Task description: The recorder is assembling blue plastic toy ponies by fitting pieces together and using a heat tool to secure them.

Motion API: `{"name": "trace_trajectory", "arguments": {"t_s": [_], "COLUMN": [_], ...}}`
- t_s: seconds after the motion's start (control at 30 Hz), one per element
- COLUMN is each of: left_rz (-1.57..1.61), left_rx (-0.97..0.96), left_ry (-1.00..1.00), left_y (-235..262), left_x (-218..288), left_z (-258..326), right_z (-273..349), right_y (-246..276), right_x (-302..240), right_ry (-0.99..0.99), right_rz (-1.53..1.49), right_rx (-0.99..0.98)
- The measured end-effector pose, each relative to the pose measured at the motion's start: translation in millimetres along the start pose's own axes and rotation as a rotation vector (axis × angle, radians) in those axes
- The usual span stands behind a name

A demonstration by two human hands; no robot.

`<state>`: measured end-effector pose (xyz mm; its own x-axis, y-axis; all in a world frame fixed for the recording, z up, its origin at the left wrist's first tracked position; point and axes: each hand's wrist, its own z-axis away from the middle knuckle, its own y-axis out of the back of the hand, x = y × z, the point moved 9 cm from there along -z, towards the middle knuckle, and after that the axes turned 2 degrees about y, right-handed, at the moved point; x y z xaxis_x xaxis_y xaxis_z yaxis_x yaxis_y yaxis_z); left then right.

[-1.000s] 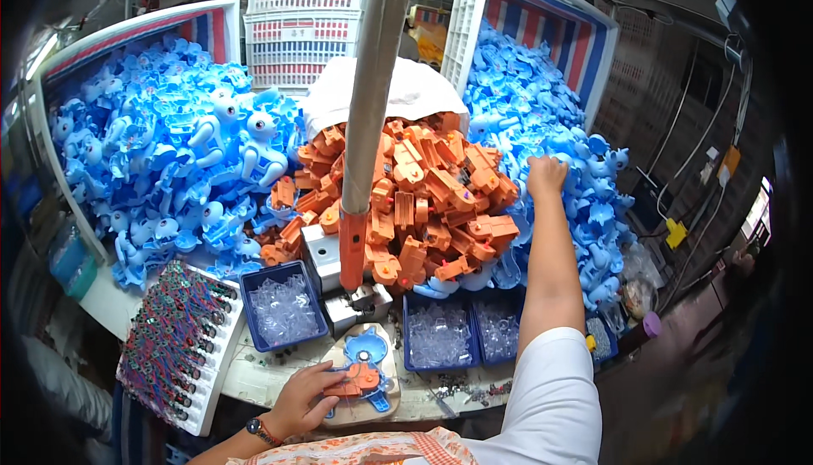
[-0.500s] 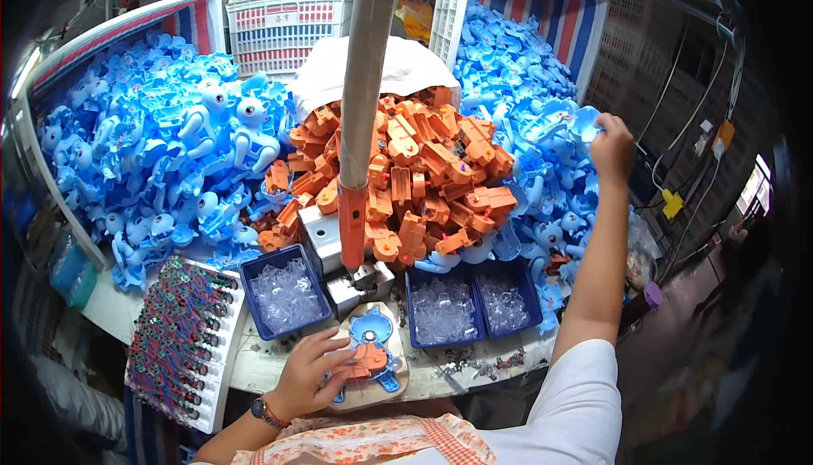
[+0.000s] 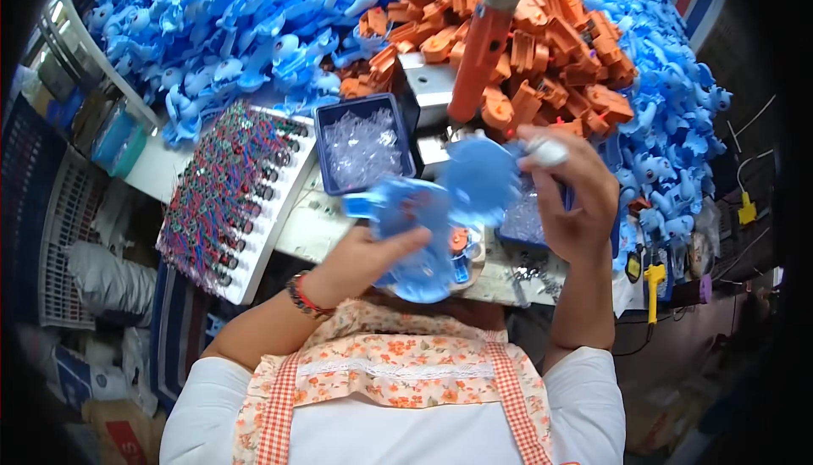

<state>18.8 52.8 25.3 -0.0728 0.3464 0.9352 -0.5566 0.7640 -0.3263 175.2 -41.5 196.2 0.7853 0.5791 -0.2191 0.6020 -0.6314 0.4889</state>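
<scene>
In front of my chest, my left hand grips a hollow blue plastic toy shell, thumb laid across it. The shell's rounded end reaches up to the right and is smeared by motion. Beside that end my right hand is raised with its fingers curled. A small whitish thing shows at those fingers, too blurred to name. Below the shell, a beige holder with a blue and orange assembly is mostly covered.
An orange-ended post stands over a metal block. Blue bins of clear plastic parts flank it. Orange casings and blue shells are heaped behind. A white tray of wired parts lies left.
My right hand has come back from the blue heap at the far right to the middle. My left hand has left the holder and now grips a blue shell. The view has tilted down.
</scene>
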Motion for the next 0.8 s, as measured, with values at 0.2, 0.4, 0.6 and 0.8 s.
{"name": "trace_trajectory", "arguments": {"t_s": [0.2, 0.4, 0.6, 0.8], "left_rz": [0.309, -0.061, -0.266, -0.506], "left_rx": [0.351, 0.416, 0.275, 0.273], "left_ry": [0.018, 0.029, 0.034, 0.052], "left_y": [121.7, 109.5, 65.2, 52.3], "left_x": [-36.5, -48.2, -51.4, -48.9], "left_z": [41.0, 47.8, 22.3, 16.9], "right_z": [80.9, 103.5, 101.0, 89.0], "right_y": [-73.6, -119.4, -123.1, -123.1], "right_x": [11.7, -23.2, -4.4, -14.1], "right_ry": [-0.054, 0.011, -0.306, -0.298], "right_rz": [0.013, -0.264, -0.43, -0.163], "right_rx": [-0.456, -0.409, -0.089, -0.137]}}
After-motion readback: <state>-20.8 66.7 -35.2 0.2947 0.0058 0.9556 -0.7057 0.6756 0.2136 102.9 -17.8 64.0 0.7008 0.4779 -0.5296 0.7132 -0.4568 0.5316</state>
